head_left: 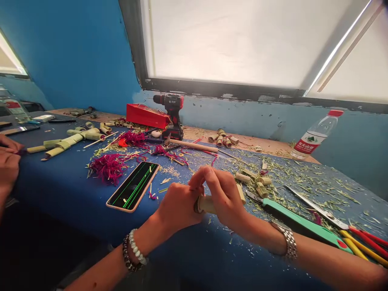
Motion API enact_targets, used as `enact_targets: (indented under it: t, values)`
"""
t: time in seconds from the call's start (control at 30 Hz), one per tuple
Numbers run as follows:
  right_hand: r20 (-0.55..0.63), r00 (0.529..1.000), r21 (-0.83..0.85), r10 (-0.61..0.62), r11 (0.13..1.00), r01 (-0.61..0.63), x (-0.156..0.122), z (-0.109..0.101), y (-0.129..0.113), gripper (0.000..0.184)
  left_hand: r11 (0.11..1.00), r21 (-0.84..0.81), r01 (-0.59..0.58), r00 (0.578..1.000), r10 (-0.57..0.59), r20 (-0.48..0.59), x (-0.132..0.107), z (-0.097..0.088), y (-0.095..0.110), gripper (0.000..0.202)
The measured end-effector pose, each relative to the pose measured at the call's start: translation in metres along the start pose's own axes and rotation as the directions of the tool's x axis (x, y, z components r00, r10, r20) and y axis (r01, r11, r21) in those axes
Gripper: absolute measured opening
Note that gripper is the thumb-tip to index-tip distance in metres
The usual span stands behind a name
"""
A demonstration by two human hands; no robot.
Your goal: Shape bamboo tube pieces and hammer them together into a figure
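My left hand [183, 206] and my right hand [226, 198] meet over the front of the blue-covered table. A short pale bamboo tube [207, 205] lies crosswise between them, its open end turned towards my left hand. Fingers of both hands curl round it, and their tips are partly hidden behind the knuckles. To the left lies a phone [133, 186] with green lines on its dark screen. Just right of my right hand are a green-handled utility knife [303, 222] with its blade out and several cut bamboo pieces [262, 186].
Scissors [321, 210] with red and yellow handles lie at the right. A cordless drill [172, 115] stands behind, beside a red box [147, 116]. Magenta thread [107, 167], bamboo shavings and a water bottle [317, 135] are about. Another person's hands [9, 161] are at the left edge.
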State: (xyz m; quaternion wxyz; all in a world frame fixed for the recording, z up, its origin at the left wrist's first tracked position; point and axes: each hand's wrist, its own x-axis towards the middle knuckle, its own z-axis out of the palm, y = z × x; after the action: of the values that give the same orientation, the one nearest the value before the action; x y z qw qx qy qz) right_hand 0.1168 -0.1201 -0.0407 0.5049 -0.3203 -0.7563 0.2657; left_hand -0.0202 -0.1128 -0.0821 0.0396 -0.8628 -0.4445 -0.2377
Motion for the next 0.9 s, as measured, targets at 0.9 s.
enact_targets:
  t: [0.9]
  values:
    - [0.763, 0.645, -0.627, 0.034, 0.277, 0.728, 0.016, -0.071, -0.023, 0.024, 0.955, -0.280, 0.100, 0.995, -0.100, 0.013, 0.010, -0.010, -0.003, 0.015]
